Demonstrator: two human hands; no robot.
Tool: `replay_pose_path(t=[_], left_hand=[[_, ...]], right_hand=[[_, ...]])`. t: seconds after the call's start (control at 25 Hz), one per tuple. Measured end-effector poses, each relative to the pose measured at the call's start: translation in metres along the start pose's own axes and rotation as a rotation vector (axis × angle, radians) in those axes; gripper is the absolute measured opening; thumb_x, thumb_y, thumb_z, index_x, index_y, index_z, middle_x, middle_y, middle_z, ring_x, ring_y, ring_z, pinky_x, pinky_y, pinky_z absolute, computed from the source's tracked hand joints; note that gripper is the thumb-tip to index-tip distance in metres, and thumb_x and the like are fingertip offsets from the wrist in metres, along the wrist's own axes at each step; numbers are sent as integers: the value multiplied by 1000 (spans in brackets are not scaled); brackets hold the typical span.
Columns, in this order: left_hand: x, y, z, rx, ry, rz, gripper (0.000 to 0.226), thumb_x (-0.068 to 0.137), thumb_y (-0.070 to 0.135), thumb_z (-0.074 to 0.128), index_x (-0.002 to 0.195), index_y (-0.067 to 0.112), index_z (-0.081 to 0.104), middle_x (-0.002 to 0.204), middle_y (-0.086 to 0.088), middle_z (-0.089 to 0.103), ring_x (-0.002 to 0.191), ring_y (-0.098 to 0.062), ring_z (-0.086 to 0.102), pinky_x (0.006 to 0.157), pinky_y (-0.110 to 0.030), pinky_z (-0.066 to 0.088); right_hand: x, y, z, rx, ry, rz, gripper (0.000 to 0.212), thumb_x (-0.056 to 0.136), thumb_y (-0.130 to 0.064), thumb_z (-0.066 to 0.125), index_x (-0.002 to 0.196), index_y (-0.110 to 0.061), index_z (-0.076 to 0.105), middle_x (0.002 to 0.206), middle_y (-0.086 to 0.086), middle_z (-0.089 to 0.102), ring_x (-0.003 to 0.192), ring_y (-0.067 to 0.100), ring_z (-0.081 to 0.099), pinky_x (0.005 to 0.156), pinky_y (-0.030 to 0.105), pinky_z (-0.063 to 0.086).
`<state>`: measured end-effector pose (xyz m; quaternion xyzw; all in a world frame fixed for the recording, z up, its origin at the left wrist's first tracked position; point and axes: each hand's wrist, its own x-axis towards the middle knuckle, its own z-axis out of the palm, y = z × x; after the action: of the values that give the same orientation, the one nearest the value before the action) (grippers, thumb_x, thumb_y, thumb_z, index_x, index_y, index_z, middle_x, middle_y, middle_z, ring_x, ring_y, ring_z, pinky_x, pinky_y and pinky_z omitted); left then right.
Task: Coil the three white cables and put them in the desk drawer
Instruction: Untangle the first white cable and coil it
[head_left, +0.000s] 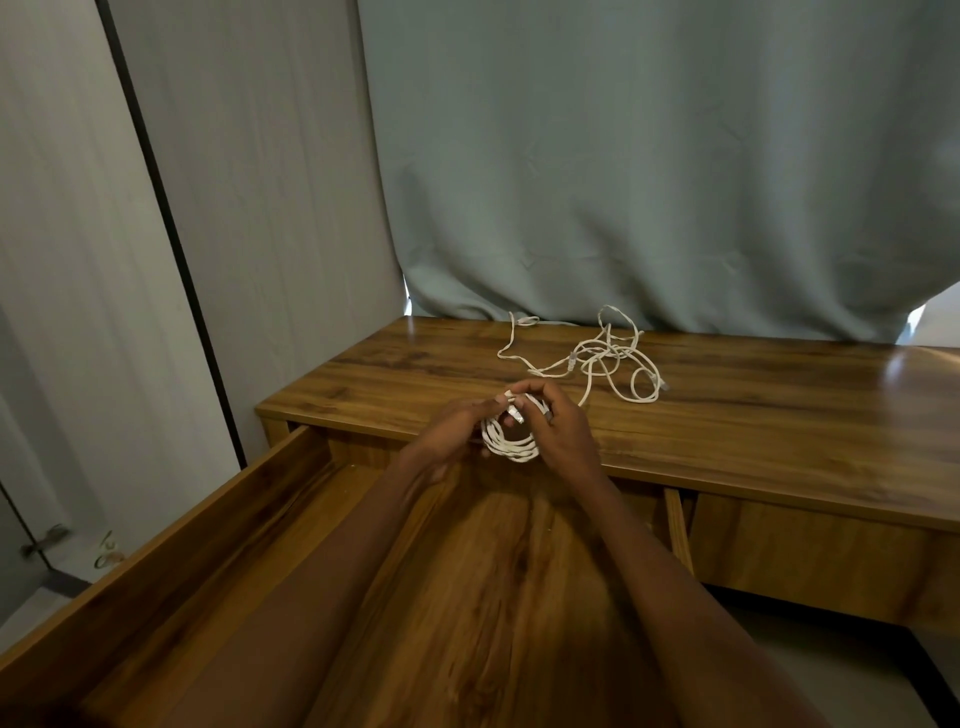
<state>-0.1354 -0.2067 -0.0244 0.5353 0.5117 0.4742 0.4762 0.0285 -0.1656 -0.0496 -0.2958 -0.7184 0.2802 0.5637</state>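
Note:
A coiled white cable (511, 447) hangs in a small loop between both hands above the desk's front edge. My left hand (449, 434) grips its left side and my right hand (563, 428) holds its right side, fingers pinching the plug end at the top. Loose white cables (605, 358) lie tangled on the desk top (779, 405) behind the hands, one strand trailing left toward the curtain. The desk drawer (291, 493) stands pulled open below my arms, and nothing shows on its visible wooden floor.
A grey-green curtain (649, 182) hangs down onto the back of the desk. A pale wall panel with a dark strip (171, 234) rises on the left. A second, closed drawer front (810, 556) is to the right of the open one.

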Motion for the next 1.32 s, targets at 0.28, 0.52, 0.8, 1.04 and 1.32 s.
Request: replay_pose_path(t=[0.28,0.52,0.8,1.04,1.32], left_hand=[[26,-9,2,174,234,173,18,96,18,64,100,4,75,87,-8,74,76,-15,68,73,-27,52],[53,-10,-9,358,335,193,17,93,9,64,100,17,76,94,-2,76,79,-10,68,75,-26,54],[56,-18,-37,389,277,228,25,91,8,66,111,19,75,103,5,72,98,-14,69,87,-32,55],[59,-26,-49,490,318,274,23,92,13,67,112,20,75,101,4,70,91,-10,67,72,-21,53],[67,-23,-28,414,457,261,13,89,12,71,100,14,65,84,-3,68,61,-2,63,44,-10,43]], right_hand=[[0,17,5,-41,-167,197,64,88,-35,76,145,-33,48,144,-10,53,129,7,53,106,36,48],[9,18,10,-97,-145,348,58,88,-30,77,140,-22,51,125,-5,63,103,9,61,75,17,49],[38,28,34,-254,-101,339,26,89,-27,73,113,-21,63,114,0,68,101,17,65,80,32,52],[38,33,48,-208,-99,293,20,91,-25,71,108,-25,62,106,-5,68,90,7,62,66,16,43],[32,35,44,-236,-52,222,18,90,-24,71,106,-25,62,103,-11,67,79,2,57,67,25,40]])
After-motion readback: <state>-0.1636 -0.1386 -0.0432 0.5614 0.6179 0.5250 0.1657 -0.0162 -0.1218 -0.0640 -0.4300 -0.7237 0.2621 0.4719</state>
